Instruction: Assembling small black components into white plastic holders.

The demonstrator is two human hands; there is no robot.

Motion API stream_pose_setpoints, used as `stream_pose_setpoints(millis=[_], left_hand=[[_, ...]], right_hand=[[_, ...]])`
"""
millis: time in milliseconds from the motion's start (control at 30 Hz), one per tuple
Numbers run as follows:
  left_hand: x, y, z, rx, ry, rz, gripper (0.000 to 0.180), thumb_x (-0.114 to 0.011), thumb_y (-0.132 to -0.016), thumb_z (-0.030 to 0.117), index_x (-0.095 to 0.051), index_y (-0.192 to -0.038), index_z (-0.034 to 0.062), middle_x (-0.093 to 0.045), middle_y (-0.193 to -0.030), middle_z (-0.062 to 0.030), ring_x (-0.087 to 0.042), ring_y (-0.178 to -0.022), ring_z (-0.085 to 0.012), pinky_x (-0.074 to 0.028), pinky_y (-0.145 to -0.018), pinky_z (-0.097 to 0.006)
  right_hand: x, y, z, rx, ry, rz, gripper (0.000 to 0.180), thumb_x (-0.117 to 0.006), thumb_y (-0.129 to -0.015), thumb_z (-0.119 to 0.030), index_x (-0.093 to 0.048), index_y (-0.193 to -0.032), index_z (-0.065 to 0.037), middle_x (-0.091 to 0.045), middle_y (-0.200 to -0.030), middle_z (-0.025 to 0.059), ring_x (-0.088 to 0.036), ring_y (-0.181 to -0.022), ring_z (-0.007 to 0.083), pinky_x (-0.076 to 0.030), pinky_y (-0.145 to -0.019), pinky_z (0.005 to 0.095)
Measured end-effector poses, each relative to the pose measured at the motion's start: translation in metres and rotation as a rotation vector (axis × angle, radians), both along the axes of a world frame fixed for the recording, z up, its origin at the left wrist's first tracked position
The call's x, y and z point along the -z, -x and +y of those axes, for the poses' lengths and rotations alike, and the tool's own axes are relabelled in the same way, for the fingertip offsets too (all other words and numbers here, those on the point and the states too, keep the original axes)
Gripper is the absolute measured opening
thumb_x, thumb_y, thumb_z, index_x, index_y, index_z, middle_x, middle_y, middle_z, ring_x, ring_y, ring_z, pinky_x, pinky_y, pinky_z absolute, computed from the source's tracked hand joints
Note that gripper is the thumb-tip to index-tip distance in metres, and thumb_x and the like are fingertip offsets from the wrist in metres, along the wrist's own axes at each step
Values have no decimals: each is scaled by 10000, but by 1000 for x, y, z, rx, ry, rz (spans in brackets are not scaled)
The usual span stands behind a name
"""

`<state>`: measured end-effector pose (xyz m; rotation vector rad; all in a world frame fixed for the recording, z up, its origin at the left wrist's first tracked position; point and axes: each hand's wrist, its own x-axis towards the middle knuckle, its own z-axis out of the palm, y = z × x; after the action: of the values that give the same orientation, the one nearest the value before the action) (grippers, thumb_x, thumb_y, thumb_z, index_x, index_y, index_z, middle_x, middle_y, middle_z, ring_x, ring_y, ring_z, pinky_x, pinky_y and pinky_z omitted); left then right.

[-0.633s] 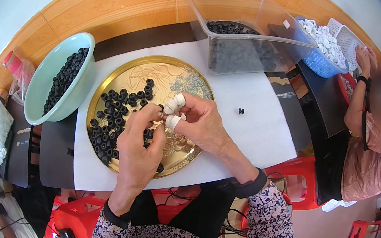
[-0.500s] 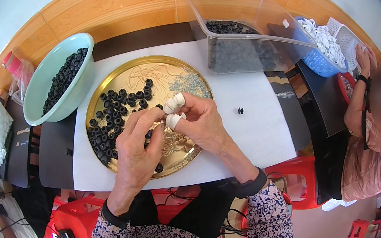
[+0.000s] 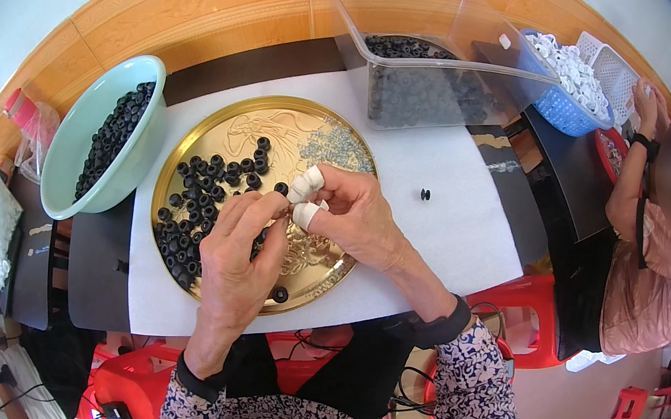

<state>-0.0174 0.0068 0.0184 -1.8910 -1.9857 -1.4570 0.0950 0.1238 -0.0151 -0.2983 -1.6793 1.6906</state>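
My left hand [image 3: 243,252] and my right hand [image 3: 360,220] meet fingertip to fingertip above a round golden tray [image 3: 179,145]. White tape wraps the thumb and a finger of my right hand. Both hands pinch closed; whatever lies between the tips is hidden or too small to make out. Small black ring-like pieces [image 3: 185,225] with holes crowd the left side of the tray. Tiny pale, clear-looking bits [image 3: 335,148] are spread at its far right, and small metallic bits [image 3: 303,261] lie near my right hand.
The tray rests on a white sheet [image 3: 455,228], with one small black piece [image 3: 425,195] to its right. A mint basin [image 3: 65,140] and a clear bin [image 3: 457,106] hold more black pieces. A blue basket [image 3: 575,111] of white parts stands near another person [image 3: 661,261].
My left hand has shifted very slightly left, its fingertips still against the right hand's. My right hand stays almost where it was.
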Motion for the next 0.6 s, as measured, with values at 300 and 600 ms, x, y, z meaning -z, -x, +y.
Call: stream_pose_setpoints(millis=[300, 600], left_hand=[[0, -2, -3, -45, 77, -200, 208, -605, -763, -54, -581, -961, 5, -633, -847, -128, -629, -756, -233, -493, -685, -322], [9, 3, -1, -18, 82, -438, 112, -584, -833, -9, -574, -945, -11, -632, -789, -65, -561, -674, -92, -457, -631, -242]], right_hand=[[-6, -3, -1, -54, 83, -53, 106, -612, -793, -87, -638, -886, -45, -536, -641, -62, -441, -511, -16, -349, -425, 172], [-8, -4, -2, -10, 81, -27, 130, -612, -790, -49, -622, -918, -32, -572, -742, -41, -493, -632, -14, -397, -525, 157]])
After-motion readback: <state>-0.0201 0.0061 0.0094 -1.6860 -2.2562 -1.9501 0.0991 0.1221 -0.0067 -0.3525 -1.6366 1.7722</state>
